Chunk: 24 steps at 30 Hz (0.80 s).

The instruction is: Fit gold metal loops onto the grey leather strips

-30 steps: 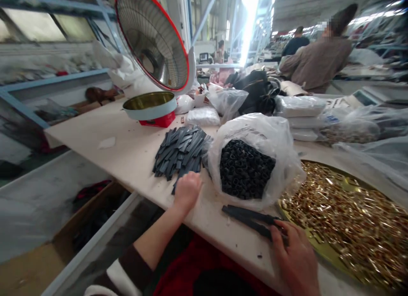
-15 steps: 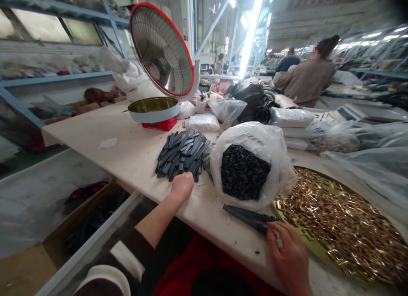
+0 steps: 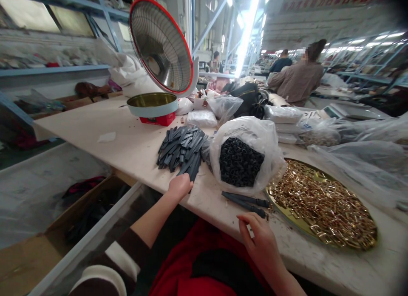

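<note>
My left hand [image 3: 180, 186] is closed at the near edge of a pile of flat dark grey strips [image 3: 181, 147]; one strip [image 3: 193, 172] runs from its fingers toward the pile. Over the table's front edge, my right hand [image 3: 259, 238] has its thumb and forefinger bent together, and whatever is between the tips is too small to make out. Just beyond it lie two dark strips [image 3: 244, 201] with narrowed right ends, apart from the fingers. Behind these stands a clear plastic bag [image 3: 216, 160] of small black rings [image 3: 240, 162]. To the right, an oval gold tray [image 3: 288, 221] carries small shiny gold metal pieces [image 3: 331, 207].
A red-rimmed dish heater [image 3: 162, 45] stands at the back left behind a round tin [image 3: 153, 109] on a red box [image 3: 157, 119]. Plastic bags and white packets [image 3: 283, 115] line the back. Below left is an open cardboard box [image 3: 54, 241]. Another person [image 3: 298, 81] is farther off.
My right hand has left the ends of the two dark strips and moved left toward the table's edge. My left hand stays by the pile, a strip now showing at its fingers.
</note>
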Available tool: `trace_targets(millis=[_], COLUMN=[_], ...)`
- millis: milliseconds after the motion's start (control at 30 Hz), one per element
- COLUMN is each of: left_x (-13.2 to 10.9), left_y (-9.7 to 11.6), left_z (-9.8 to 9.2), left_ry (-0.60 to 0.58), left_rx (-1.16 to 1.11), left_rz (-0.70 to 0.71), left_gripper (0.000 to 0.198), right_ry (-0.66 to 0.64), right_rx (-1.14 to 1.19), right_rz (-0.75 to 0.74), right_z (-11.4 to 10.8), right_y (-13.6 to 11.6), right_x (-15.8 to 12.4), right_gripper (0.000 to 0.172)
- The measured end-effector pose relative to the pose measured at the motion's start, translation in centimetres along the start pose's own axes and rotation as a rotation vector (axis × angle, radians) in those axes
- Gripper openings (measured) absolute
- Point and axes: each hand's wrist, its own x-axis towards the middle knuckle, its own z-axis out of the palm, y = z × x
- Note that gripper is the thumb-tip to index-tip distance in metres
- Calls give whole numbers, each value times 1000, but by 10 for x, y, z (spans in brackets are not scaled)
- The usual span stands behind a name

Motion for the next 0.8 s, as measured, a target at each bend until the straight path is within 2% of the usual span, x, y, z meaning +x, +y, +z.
trace_targets(millis=[67, 167, 200, 267, 333, 400, 433, 500, 567, 633, 700, 800], left_x=[-10, -41, -53, -76, -92, -96, -95, -85, -72, -60, -50, -44], left_y=[3, 12, 17, 27, 38, 50, 55, 63, 70, 75, 80, 89], left_z=[-8, -28, -37, -55, -71, -79, -78, -70, -56, -42, -32, -23], left_ry=[22, 81, 93, 111, 165, 166, 128, 2, -115, -236, -384, -591], left_rx=[-23, -70, -107, -279, -523, -747, -827, -925, -1006, -1134, -1281, -1460], left_rz=[-1, 47, 109, 370, 593, 685, 694, 663, 541, 352, 174, -17], left_gripper=[16, 17, 15, 9, 7, 7, 9, 14, 23, 26, 25, 21], right_ry=[-18, 52, 80, 87, 18, -59, -88, -134, -166, -141, -99, -198], right_rx=[-1, -42, -65, -103, -54, 119, 233, 409, 409, 241, -26, -357], right_rz=[6, 25, 14, -41, -112, -129, -109, -31, 59, 152, 237, 264], right_z=[0, -6, -9, -13, -15, -13, -12, -9, -8, -10, -12, -11], right_y=[-3, -9, -13, -24, -38, -51, -55, -53, -35, -4, 34, 79], right_x=[1, 13, 20, 36, 51, 59, 60, 61, 62, 69, 83, 110], right_gripper=[11, 20, 26, 35, 28, 20, 20, 19, 19, 20, 16, 19])
